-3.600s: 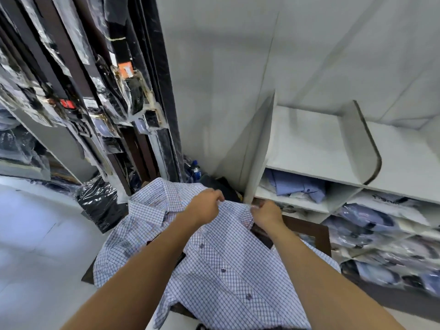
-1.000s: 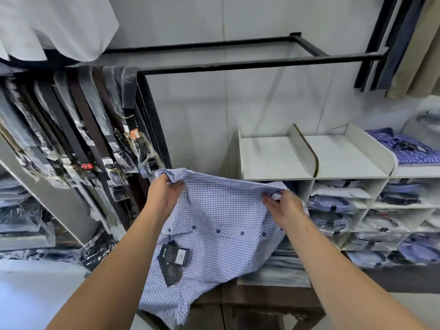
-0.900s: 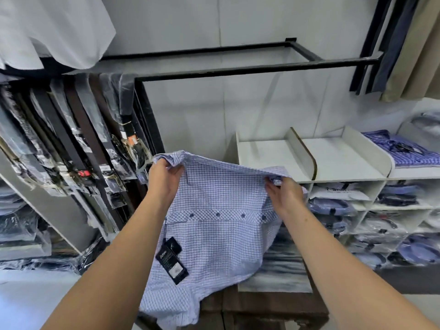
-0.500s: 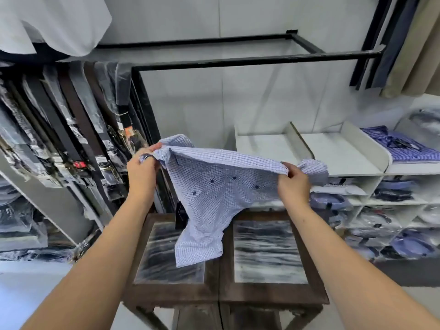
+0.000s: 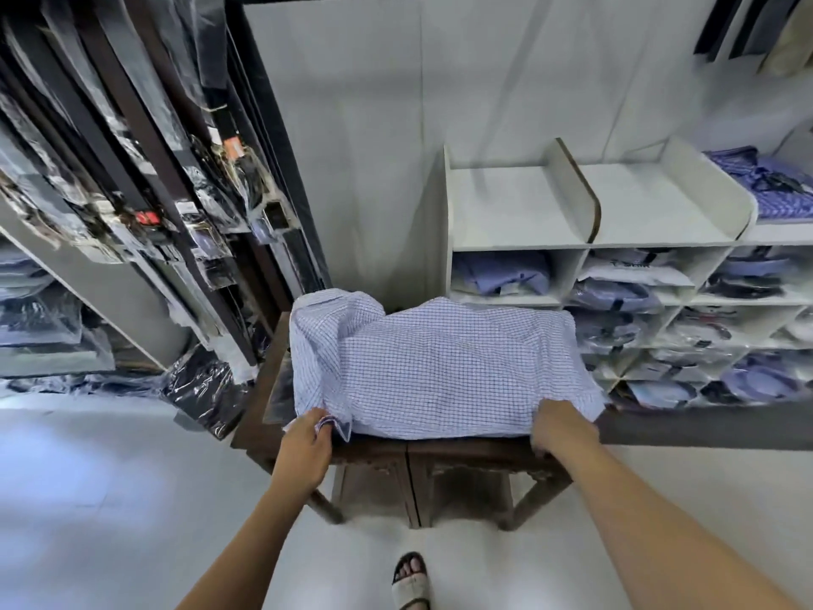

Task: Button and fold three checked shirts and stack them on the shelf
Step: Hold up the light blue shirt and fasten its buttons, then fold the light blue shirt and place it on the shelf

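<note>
Shirt (image 5: 440, 367) crosswise, collar perhaps leftward.

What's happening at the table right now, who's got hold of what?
A person has a checked shirt spread on the dark wooden table. The left hand pinches its near left corner; the right hand grips the near right edge. No buttons show and it is not yet folded. The white shelf behind has free top bays.

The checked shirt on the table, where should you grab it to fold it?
Grip the blue-and-white checked cotton shirt at its near hem corners, coming from the front edge of the dark wooden table. It lies spread face down with that edge nearest, and the left hand and right hand already hold there.
</note>
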